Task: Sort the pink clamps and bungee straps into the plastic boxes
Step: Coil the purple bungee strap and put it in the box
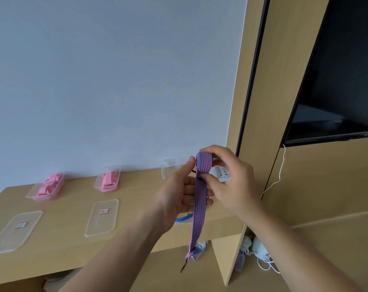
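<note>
A pink-and-blue striped bungee strap hangs in the air above the desk's right end, its top rolled into a coil. My right hand pinches that coil between thumb and fingers. My left hand holds the strap from the left, thumb tip against the roll. The strap's loose end with a dark hook dangles below the desk edge. Two clear plastic boxes at the back hold pink clamps. A third clear box stands behind my hands. A blue strap lies on the desk under my left hand.
Two clear lids with labels lie on the wooden desk. A white telephone sits behind my right hand. A dark screen hangs at right. Bottles and cables lie on the floor under the desk.
</note>
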{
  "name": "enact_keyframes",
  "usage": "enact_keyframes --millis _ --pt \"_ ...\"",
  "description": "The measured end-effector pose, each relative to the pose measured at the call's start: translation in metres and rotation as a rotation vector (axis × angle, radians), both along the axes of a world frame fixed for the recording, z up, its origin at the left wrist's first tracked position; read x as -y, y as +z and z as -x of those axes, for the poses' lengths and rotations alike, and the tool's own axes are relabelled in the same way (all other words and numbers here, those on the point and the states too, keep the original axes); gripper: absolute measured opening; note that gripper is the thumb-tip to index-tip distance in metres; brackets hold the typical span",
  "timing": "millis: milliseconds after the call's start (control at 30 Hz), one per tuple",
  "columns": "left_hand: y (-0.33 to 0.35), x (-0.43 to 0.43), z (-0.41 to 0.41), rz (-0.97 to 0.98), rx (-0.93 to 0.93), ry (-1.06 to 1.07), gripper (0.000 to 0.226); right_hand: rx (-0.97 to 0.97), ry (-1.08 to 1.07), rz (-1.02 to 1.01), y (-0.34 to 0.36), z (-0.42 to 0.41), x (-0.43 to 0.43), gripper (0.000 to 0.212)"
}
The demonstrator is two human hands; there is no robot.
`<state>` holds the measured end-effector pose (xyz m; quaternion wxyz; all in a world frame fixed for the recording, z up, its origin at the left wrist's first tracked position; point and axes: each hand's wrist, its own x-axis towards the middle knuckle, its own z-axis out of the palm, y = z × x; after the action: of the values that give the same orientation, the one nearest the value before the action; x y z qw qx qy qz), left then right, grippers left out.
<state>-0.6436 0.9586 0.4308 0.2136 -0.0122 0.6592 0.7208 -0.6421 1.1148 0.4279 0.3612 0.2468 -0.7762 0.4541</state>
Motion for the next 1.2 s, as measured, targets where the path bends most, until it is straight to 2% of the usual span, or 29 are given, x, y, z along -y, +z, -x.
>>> enact_keyframes --millis 100,200,500,633,700,767,833,900,967,1200 --pt "0.002 0.002 0.002 -0.026 -0.009 0.033 0.065 -0.137 -0.091 -0.104 -0.009 -0.003 0.001 0.045" --pt "0.005 0.005 0.002 -0.040 -0.026 0.059 0.056 -0.191 -0.071 -0.146 -0.014 -0.008 0.001 0.037" --pt "0.009 0.011 0.008 -0.113 -0.029 0.094 0.028 -0.191 0.036 -0.189 -0.023 -0.016 0.005 0.028" --pt "0.010 0.012 0.009 -0.077 -0.070 0.080 0.026 -0.086 0.072 -0.077 -0.015 -0.015 0.003 0.018" --pt "0.009 0.012 0.009 -0.059 -0.102 0.062 0.030 0.008 0.032 0.004 -0.008 -0.012 0.002 0.021" --pt "0.007 0.012 0.009 -0.036 -0.133 0.062 0.031 0.234 -0.011 0.036 -0.006 -0.007 0.002 0.039" --pt "0.005 0.012 0.010 -0.008 -0.164 0.071 0.030 0.499 0.047 -0.002 -0.006 -0.002 0.000 0.054" --pt "0.002 0.010 0.010 0.004 -0.181 0.066 0.026 0.640 0.211 0.011 -0.006 0.004 -0.002 0.046" --pt "-0.001 0.009 0.008 -0.015 -0.171 0.088 0.024 0.679 0.284 0.067 -0.005 0.005 -0.004 0.040" --pt "-0.005 0.009 0.010 -0.105 -0.106 0.034 0.031 0.665 0.201 0.066 -0.006 0.012 -0.010 0.041"
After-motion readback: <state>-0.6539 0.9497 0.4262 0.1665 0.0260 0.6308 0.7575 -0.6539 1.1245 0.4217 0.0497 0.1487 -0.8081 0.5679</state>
